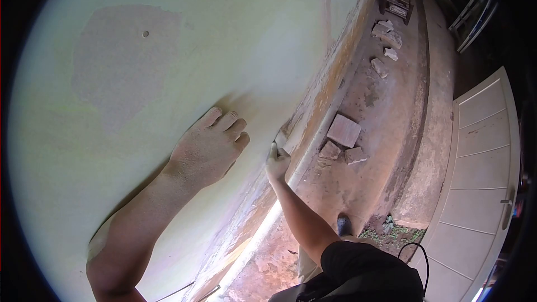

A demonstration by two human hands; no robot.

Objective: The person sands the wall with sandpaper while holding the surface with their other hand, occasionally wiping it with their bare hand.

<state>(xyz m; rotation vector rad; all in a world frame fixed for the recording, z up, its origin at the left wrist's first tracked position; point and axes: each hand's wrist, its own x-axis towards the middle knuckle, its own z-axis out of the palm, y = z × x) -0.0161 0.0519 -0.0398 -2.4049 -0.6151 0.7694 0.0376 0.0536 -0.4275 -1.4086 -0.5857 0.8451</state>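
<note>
My left hand [210, 148], coated in pale dust, rests against the pale green wall [251, 50] with its fingers curled in. Its palm side is hidden, and no tool shows at it. Lower along the wall, my right hand [277, 165] is closed round a small tool that looks like a scraper [283, 135]. The thumb points along the tool, whose flat end lies at the wall's worn lower band [305, 126], where the paint has come off. Most of the handle is hidden in the fist.
Broken blocks [343, 130] lie on the dusty floor near the wall's foot, with more rubble [387, 33] farther off. A small wooden stand [397, 6] stands beyond. At right is a white door panel [478, 179]. A shoe [344, 225] shows below.
</note>
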